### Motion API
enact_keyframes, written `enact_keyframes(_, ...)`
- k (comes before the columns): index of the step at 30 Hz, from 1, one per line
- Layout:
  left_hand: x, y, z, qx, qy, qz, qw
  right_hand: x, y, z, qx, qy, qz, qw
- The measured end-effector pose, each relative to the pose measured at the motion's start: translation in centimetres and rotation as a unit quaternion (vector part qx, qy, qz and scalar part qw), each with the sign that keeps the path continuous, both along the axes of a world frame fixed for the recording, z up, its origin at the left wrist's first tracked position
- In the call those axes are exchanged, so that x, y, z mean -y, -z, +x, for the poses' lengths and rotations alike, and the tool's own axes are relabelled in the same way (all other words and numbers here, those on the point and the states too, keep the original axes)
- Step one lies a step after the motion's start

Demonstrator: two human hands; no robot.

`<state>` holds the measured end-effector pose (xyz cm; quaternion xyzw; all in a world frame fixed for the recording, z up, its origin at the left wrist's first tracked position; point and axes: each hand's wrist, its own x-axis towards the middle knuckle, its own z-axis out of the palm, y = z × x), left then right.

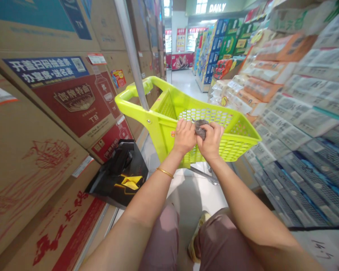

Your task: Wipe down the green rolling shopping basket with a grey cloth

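In the head view a lime-green shopping cart with perforated sides stands across the aisle in front of me. My left hand is closed over the near rim of its basket, a gold bangle on that wrist. Beside it, almost touching, my right hand is closed on a crumpled dark grey cloth at the same rim. The fingers of both hands partly hide the rim. A grey metal pole rises at the cart's handle end.
Stacked cardboard cartons form a wall on the left, with a black bag on the floor beside them. Packaged goods are piled on the right. The tiled aisle runs on behind the cart.
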<state>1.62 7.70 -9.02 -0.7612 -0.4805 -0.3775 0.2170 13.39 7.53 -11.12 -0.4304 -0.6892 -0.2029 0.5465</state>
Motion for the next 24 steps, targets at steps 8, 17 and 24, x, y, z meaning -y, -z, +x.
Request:
enact_keyframes(8, 0.9, -0.2, -2.3, -0.008, 0.012, -0.002, 1.0, 1.3, 0.8, -0.7, 0.073, -0.014, 0.018, 0.997)
enact_keyframes(17, 2.8, -1.0, -3.5, -0.018, 0.025, -0.032, 0.999, 3.6, 2.5, -1.0, 0.143, -0.01, -0.042, 0.989)
enact_keyframes(24, 3.3, -0.3, -3.6, 0.0, 0.041, -0.012, 0.999, 5.2, 3.1, -0.9, 0.231, -0.032, -0.103, 0.967)
